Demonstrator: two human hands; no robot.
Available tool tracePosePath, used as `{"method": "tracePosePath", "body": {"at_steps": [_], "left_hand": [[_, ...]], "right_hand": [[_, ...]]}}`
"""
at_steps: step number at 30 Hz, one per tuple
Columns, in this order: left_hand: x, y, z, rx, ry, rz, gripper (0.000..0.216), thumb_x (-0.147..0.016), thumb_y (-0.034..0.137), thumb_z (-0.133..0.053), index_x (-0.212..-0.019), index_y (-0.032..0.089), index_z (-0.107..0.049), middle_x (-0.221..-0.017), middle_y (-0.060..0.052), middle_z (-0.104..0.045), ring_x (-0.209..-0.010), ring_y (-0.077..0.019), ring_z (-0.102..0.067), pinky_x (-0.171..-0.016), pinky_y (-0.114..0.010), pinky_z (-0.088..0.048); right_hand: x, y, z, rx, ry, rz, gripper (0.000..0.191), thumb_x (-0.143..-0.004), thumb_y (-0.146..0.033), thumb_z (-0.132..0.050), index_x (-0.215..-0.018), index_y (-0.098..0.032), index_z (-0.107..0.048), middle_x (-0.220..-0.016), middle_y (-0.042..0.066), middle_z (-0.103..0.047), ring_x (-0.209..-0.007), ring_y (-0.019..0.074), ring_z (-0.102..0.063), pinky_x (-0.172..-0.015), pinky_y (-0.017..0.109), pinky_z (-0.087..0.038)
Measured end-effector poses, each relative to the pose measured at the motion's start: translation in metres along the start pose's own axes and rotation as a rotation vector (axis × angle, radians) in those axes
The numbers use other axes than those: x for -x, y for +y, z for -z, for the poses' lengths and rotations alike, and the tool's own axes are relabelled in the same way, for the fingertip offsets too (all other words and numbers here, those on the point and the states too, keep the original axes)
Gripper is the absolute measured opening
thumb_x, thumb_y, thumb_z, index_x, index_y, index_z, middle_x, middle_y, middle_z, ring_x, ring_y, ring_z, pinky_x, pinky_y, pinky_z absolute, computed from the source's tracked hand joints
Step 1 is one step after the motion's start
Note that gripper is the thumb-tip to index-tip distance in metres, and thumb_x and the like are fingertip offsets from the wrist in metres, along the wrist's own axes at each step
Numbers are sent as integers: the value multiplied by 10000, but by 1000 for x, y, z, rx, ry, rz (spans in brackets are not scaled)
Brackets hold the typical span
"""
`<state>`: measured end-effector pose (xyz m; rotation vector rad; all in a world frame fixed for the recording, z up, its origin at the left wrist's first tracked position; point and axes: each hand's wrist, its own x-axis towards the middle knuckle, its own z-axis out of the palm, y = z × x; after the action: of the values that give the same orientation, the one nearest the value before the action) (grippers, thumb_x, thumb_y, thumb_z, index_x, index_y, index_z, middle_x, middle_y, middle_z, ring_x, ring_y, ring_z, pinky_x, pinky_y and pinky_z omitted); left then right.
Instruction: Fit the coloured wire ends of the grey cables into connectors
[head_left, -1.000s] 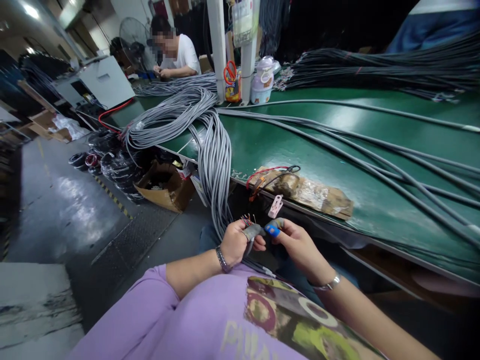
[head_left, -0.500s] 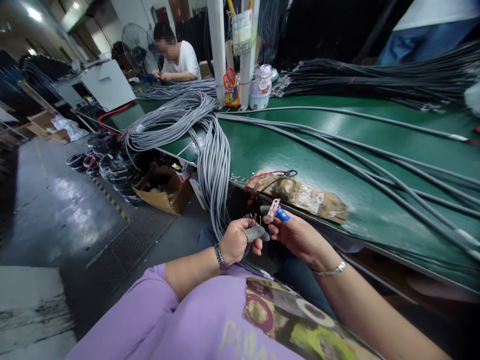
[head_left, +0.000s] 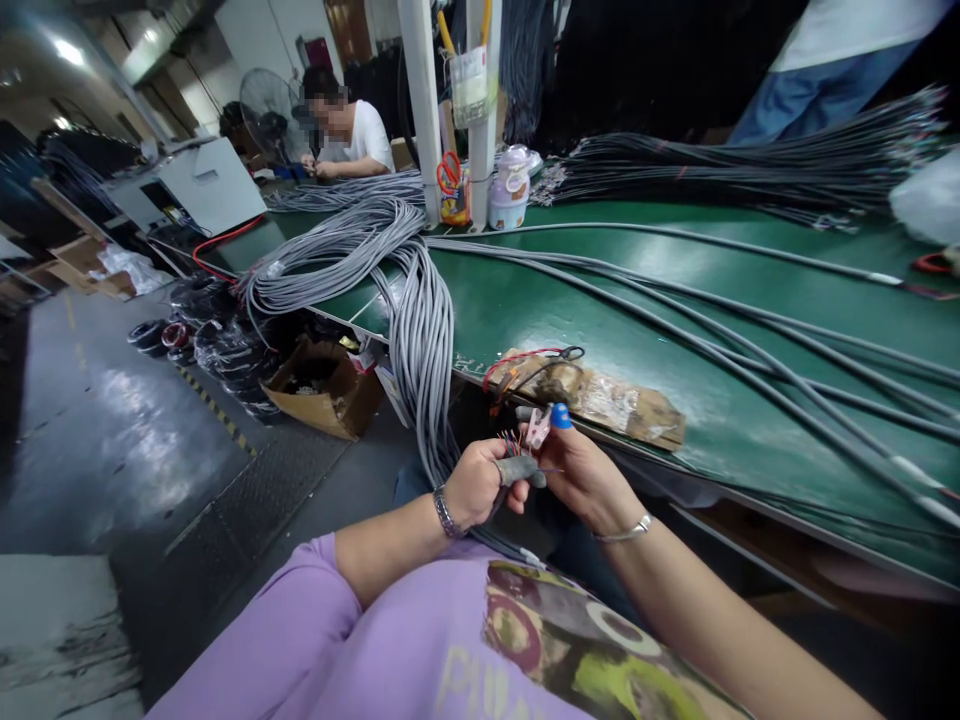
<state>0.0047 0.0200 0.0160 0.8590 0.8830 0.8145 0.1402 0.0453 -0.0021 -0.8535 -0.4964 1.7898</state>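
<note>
Left hand (head_left: pixel 472 484): fingers closed round thin multicoloured wires (head_left: pixel 511 441), tips fanned, presumably to separate strands | Right hand (head_left: pixel 589 474): fingers pinching small pink plastic clip (head_left: pixel 537 430) at left hand's 2 o'clock, apparently for access to the wires

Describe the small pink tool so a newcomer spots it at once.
Start at the green table and find the brown cardboard strip along its near edge. Just below the strip's left end in the view, the right hand holds the pink tool beside its blue-covered thumb. The tool's pale pink body sets it apart from the thin coloured wires in the left hand.
</note>
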Motion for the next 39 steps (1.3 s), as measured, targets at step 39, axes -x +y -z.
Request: {"method": "tracePosePath", "body": {"at_steps": [39], "left_hand": [[1,3,17,-1099,275,-710,132,-710,237,-602,-588,216,-559,-591,-42,-539,-591,-163,-510,-651,-282,-385]], "right_hand": [[9,-3,4,63,14,24,219,-747,-444,-722,-827,-241,-699,-787,16,-706,-725,160,-630,-689,288,-505]]}}
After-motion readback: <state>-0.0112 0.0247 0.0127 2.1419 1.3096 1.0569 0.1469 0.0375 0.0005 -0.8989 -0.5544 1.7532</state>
